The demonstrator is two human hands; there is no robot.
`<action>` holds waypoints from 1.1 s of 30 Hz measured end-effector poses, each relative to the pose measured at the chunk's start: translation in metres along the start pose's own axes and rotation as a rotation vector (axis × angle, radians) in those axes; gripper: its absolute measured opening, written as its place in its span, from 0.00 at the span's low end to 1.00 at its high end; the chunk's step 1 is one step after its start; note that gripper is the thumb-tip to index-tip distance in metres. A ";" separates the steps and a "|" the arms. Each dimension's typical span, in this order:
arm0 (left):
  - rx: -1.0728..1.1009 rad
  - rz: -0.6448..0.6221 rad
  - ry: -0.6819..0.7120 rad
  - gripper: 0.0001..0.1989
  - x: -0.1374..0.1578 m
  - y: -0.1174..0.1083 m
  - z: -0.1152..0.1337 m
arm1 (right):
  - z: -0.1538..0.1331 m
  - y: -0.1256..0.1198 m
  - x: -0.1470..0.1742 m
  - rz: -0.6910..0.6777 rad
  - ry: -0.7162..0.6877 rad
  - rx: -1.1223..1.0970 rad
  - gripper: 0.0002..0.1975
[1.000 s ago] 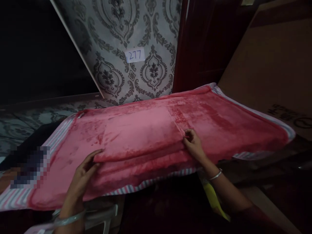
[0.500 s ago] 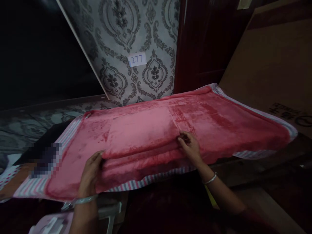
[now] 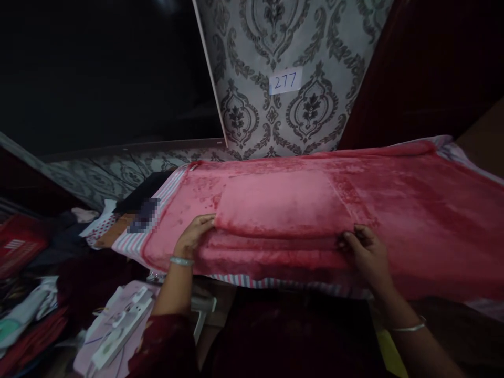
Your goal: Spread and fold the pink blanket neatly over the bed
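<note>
One red plush blanket (image 3: 433, 210) spreads left to right, and the pink cloth (image 3: 277, 197) lies flat on it, toward its near side. An even, gentle pull outward at both corners should straighten the near edge and smooth creases. Left hand (image 3: 193, 232) and right hand (image 3: 368, 254) reach in from the near side, knuckles up, each grip pinching one near corner between thumb and fingers.
</note>
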State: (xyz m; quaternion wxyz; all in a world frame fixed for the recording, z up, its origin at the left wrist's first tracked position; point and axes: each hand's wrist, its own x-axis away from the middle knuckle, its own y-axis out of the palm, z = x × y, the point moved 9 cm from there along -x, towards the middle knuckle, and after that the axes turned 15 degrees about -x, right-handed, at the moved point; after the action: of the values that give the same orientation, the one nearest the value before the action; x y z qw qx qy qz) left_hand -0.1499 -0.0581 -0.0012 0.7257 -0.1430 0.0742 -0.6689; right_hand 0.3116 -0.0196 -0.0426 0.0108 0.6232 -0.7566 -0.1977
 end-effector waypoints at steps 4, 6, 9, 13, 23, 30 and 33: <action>-0.093 -0.234 -0.031 0.22 -0.004 0.024 0.002 | -0.004 -0.001 -0.003 0.010 0.032 0.024 0.20; -0.144 -0.289 -0.018 0.20 -0.003 0.027 0.006 | -0.002 -0.001 -0.004 -0.009 0.049 0.056 0.19; -0.167 -0.273 -0.038 0.21 -0.002 0.021 0.004 | 0.001 -0.005 -0.006 -0.038 0.059 0.101 0.18; -0.160 -0.156 -0.048 0.24 -0.004 0.007 -0.001 | 0.000 -0.007 -0.006 -0.058 0.034 0.167 0.18; -0.169 -0.206 -0.052 0.22 -0.005 0.020 -0.001 | -0.004 -0.001 -0.003 -0.029 0.045 0.165 0.15; -0.049 0.051 -0.070 0.17 0.001 -0.004 -0.014 | 0.000 0.003 -0.007 0.009 0.082 0.047 0.17; 0.160 0.274 -0.039 0.19 0.003 -0.030 -0.021 | -0.007 0.005 -0.012 0.014 0.060 -0.009 0.17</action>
State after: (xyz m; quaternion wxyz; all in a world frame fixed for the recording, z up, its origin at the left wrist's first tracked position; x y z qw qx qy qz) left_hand -0.1847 -0.0648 -0.0115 0.8207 -0.0860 0.0254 -0.5643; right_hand 0.3116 -0.0092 -0.0322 0.0376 0.6234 -0.7595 -0.1822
